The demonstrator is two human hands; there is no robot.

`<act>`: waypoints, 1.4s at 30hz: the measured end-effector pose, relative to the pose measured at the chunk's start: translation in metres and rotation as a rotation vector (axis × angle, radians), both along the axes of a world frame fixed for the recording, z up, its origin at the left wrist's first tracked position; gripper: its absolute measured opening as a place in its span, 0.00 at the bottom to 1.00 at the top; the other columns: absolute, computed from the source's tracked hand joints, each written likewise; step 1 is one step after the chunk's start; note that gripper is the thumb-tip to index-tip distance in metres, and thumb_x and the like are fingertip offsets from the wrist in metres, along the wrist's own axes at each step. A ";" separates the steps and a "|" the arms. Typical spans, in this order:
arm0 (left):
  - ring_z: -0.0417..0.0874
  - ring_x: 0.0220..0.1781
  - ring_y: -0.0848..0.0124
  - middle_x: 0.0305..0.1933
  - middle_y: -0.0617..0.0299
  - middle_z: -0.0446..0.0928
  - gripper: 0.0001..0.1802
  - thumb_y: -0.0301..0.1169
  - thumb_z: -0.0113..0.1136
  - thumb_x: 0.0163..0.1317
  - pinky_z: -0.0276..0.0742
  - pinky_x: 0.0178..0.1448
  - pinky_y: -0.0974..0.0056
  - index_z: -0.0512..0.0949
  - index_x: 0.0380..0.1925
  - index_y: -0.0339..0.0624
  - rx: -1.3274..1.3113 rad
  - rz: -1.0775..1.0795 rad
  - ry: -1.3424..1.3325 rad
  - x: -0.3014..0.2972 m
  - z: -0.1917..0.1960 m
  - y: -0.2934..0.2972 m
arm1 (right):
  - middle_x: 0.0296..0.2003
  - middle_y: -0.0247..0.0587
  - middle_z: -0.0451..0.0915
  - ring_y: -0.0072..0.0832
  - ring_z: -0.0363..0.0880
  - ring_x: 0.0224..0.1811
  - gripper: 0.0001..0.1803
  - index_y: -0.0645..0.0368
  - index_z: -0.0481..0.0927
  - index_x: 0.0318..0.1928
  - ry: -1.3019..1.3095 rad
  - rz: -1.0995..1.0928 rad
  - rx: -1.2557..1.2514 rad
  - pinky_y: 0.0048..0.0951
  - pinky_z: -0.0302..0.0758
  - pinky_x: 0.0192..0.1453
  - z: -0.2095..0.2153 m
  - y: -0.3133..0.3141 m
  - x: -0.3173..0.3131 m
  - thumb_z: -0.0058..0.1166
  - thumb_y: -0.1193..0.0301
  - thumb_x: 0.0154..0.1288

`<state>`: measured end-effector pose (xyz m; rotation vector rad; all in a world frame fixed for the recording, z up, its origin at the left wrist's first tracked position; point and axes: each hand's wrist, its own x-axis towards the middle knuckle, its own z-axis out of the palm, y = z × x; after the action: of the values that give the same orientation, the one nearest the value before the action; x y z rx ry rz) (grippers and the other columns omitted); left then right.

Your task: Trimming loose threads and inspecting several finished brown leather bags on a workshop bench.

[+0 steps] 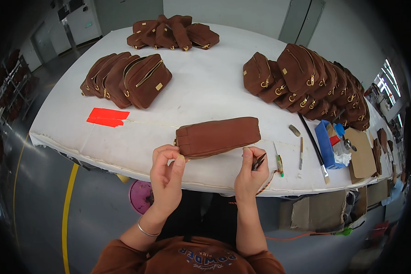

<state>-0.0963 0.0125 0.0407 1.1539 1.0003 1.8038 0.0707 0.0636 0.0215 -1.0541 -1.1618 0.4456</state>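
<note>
A brown bag [219,136] lies on its side on the white-covered table, its smooth long face turned up. My left hand [166,176] is closed at the bag's near left corner, fingertips against its edge beside a bit of gold hardware. Whether a thread is also pinched there is too small to tell. Close to the bag's near right corner, my right hand [250,178] is closed around small dark thread snips [259,162], whose tips stick out past the fingers. Thumb and forefinger of that hand are drawn together near the bag's lower edge.
Brown bags stand in groups at left [144,82], far middle [166,36] and right [301,77]. Red tape [107,117] marks the left. An awl-like tool [279,164], a brush [313,146], a blue box [324,145] and cardboard [363,153] lie right. A pink bin [140,197] stands below.
</note>
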 end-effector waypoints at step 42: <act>0.76 0.40 0.62 0.39 0.61 0.79 0.11 0.20 0.66 0.52 0.68 0.43 0.61 0.79 0.35 0.42 0.460 0.154 0.893 0.049 0.023 0.033 | 0.27 0.23 0.68 0.08 0.58 0.26 0.04 0.61 0.74 0.38 0.341 0.506 -0.213 0.15 0.55 0.28 0.021 -0.042 0.011 0.53 0.73 0.71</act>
<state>-0.0471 0.0453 0.0640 2.3411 1.1906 1.6775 0.0815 0.0215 0.0423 -0.8114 -1.0797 1.1239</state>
